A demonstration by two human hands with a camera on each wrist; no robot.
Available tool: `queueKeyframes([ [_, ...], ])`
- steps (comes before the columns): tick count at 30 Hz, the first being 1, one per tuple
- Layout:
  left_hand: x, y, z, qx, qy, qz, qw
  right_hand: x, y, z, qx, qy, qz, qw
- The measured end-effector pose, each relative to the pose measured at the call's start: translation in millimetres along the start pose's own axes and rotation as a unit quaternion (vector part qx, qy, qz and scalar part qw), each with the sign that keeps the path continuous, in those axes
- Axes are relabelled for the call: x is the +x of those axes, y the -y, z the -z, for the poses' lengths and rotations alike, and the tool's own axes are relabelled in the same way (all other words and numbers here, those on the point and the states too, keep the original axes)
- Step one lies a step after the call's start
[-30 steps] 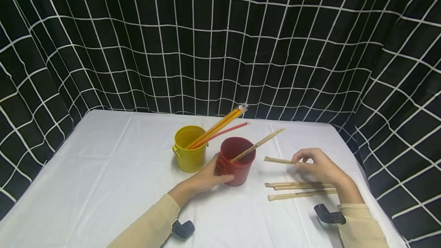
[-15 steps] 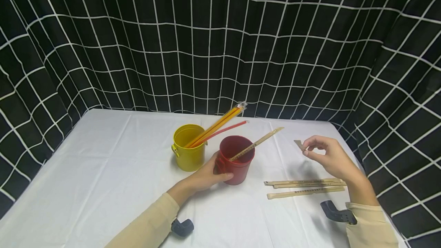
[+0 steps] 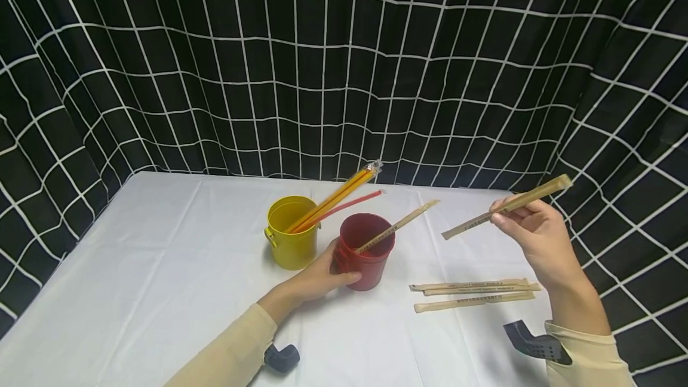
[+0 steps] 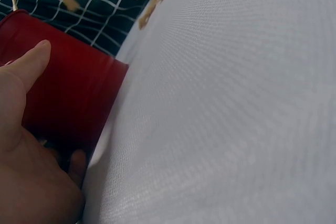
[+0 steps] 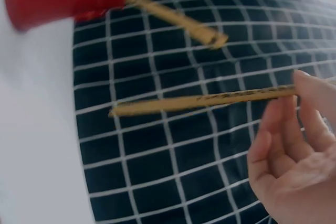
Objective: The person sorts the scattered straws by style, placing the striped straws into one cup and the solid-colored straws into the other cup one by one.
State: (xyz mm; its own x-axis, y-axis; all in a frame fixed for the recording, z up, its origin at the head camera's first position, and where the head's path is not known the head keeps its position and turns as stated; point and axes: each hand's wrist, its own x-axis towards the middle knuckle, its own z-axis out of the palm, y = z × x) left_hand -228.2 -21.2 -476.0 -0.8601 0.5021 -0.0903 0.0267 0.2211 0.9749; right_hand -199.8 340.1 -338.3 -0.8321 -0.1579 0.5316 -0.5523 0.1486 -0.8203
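A red bucket (image 3: 371, 270) stands on the white table, and my left hand (image 3: 314, 279) grips its near left side, thumb across the front. One paper-wrapped straw (image 3: 411, 217) leans out of it to the right. Above the table at the right, my right hand (image 3: 534, 235) pinches another paper-wrapped straw (image 5: 210, 99) between thumb and fingers; it slants up to the right, clear of the table. Below that hand, several more paper-wrapped straws (image 3: 473, 301) lie side by side on the cloth.
Just left of the red bucket is a yellow bucket (image 3: 292, 249) with yellow straws (image 3: 344, 193) and a red straw (image 3: 355, 202) leaning out. A black grid-patterned curtain (image 3: 322, 64) hangs behind the white table (image 3: 161, 291) and along its sides.
My right hand has lifted the pinched straw up and to the right, turning it from nearly level to slanted. My left hand stays on the red bucket.
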Motion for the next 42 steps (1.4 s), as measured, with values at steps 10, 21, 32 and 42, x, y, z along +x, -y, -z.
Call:
queueKeyframes([
  [10,-4.3,-1.7,-0.5,0.0,0.0,0.002,1.0,-1.6,17.1,-18.7,0.355,-0.01,0.056,0.9331],
  [21,-7.3,5.7,0.5,0.007,-0.002,0.0,1.0,-10.3,-7.3,-85.7,0.174,-0.009,-0.083,0.9811],
  [32,-5.9,0.3,2.3,0.01,-0.007,-0.005,0.9999,-12.5,-37.5,-109.3,0.062,0.033,-0.189,0.9795],
  [42,-3.4,-0.7,0.9,0.006,-0.002,-0.005,1.0,-11.0,-38.9,-105.3,0.017,0.067,-0.236,0.9693],
])
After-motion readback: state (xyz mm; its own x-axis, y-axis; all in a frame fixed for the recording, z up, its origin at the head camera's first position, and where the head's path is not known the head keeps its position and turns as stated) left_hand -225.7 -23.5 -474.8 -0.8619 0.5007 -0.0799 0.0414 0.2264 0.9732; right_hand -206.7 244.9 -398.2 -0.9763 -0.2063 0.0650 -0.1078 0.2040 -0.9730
